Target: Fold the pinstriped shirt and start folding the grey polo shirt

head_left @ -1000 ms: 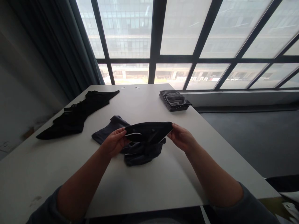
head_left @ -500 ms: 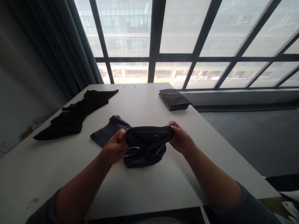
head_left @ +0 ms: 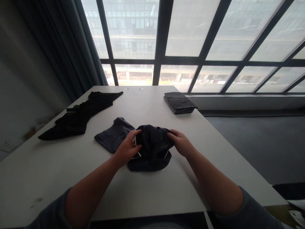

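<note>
Table: four garments; two hands grip one.

Bare table near the edge; black garment left, striped stack far right.

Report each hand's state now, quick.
Left hand: closed on the left edge of the dark garment.
Right hand: closed on the garment's right edge.

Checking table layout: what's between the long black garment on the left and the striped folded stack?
Head view: only bare white table lies between the long black garment and the striped folded stack.
</note>
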A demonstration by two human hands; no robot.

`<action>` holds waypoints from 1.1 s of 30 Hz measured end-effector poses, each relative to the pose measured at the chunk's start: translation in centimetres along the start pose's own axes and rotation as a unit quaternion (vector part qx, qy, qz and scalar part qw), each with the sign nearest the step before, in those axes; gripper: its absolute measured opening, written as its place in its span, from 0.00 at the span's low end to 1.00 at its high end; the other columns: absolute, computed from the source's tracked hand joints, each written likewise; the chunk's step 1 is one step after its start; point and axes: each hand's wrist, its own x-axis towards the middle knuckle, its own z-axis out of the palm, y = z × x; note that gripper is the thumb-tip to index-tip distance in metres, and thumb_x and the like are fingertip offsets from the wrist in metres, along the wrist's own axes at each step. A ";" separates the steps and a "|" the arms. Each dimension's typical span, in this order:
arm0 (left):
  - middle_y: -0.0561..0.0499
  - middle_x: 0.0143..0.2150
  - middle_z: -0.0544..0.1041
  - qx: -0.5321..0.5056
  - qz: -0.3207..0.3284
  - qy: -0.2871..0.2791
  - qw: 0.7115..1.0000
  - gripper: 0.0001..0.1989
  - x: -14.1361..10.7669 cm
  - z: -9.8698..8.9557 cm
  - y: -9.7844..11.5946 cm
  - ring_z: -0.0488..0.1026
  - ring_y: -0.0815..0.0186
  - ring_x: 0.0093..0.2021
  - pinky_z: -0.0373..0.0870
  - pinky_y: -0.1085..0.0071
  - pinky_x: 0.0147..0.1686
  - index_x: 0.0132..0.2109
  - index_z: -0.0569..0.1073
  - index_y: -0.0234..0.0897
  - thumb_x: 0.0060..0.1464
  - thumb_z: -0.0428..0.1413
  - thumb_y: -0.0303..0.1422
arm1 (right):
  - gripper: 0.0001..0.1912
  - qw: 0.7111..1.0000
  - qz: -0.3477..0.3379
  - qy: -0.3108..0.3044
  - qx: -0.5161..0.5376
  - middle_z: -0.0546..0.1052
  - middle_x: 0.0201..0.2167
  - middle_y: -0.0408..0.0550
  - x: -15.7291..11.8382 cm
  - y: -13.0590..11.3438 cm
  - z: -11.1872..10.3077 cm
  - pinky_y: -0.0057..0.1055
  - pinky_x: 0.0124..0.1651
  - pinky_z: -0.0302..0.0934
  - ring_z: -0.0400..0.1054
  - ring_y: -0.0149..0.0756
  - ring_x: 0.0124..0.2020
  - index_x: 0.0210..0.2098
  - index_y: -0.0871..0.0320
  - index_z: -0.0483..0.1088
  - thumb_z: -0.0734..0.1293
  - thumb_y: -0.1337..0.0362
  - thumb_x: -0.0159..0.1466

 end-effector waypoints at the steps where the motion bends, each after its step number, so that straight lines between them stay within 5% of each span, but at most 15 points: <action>1: 0.41 0.68 0.66 0.054 0.025 0.009 0.998 0.36 0.0 -0.1 0.0 0.77 0.55 0.52 0.78 0.62 0.50 0.67 0.72 0.46 0.52 0.69 0.30 | 0.30 1.000 0.015 -0.004 0.025 0.78 0.39 0.49 0.1 0.1 0.0 0.28 0.41 0.68 0.73 0.33 0.38 0.45 0.61 0.74 0.77 0.44 0.56; 7: 0.44 0.58 0.76 0.212 0.103 -0.124 0.964 0.22 -0.2 -0.7 1.4 0.74 0.52 0.58 0.71 0.59 0.62 0.56 0.84 0.48 0.56 0.60 0.25 | 0.32 0.995 0.034 0.008 0.091 0.78 0.37 0.46 0.1 0.0 0.5 0.25 0.37 0.66 0.71 0.30 0.34 0.46 0.60 0.72 0.80 0.45 0.53; 12: 0.47 0.41 0.80 0.211 0.008 -0.151 0.966 0.21 -0.3 -0.8 1.1 0.76 0.61 0.37 0.75 0.67 0.41 0.57 0.82 0.46 0.56 0.64 0.28 | 0.36 0.997 0.005 0.017 0.069 0.76 0.35 0.43 0.2 0.4 0.3 0.23 0.33 0.62 0.67 0.27 0.31 0.54 0.57 0.68 0.78 0.42 0.55; 15: 0.49 0.36 0.79 0.012 -0.063 -0.125 0.990 0.23 0.0 -0.6 0.5 0.77 0.63 0.33 0.75 0.69 0.36 0.55 0.80 0.40 0.52 0.71 0.34 | 0.37 0.996 -0.059 0.054 -0.049 0.76 0.40 0.46 0.1 0.5 0.0 0.26 0.36 0.65 0.68 0.29 0.33 0.60 0.55 0.65 0.72 0.39 0.60; 18: 0.48 0.40 0.81 -0.155 -0.073 -0.073 0.983 0.29 0.3 -0.3 0.3 0.79 0.63 0.38 0.77 0.70 0.41 0.55 0.76 0.38 0.46 0.76 0.35 | 0.29 0.944 -0.203 0.097 -0.243 0.72 0.57 0.54 -0.5 -0.2 -0.1 0.38 0.53 0.70 0.70 0.39 0.52 0.59 0.54 0.71 0.71 0.45 0.65; 21: 0.49 0.41 0.81 -0.174 -0.067 -0.035 0.982 0.32 0.5 -0.1 0.4 0.79 0.65 0.39 0.76 0.72 0.41 0.55 0.75 0.38 0.44 0.77 0.34 | 0.18 0.875 -0.307 -0.011 -0.375 0.70 0.61 0.55 -1.3 -1.1 0.2 0.45 0.67 0.64 0.65 0.44 0.64 0.55 0.53 0.77 0.67 0.53 0.70; 24: 0.49 0.43 0.80 -0.166 -0.073 -0.015 0.983 0.32 0.5 -0.1 0.5 0.79 0.63 0.41 0.77 0.71 0.43 0.56 0.74 0.38 0.46 0.76 0.36 | 0.15 0.842 -0.324 -0.119 -0.415 0.75 0.54 0.54 -1.6 -1.1 0.6 0.46 0.67 0.64 0.68 0.42 0.61 0.56 0.52 0.77 0.66 0.58 0.72; 33: 0.51 0.39 0.78 -0.201 -0.158 0.054 0.965 0.24 0.7 -0.6 0.9 0.82 0.60 0.38 0.79 0.70 0.33 0.44 0.65 0.39 0.50 0.71 0.38 | 0.18 0.844 -0.286 -0.120 -0.437 0.76 0.50 0.54 -0.8 0.7 1.1 0.38 0.57 0.68 0.71 0.38 0.51 0.57 0.55 0.76 0.68 0.63 0.69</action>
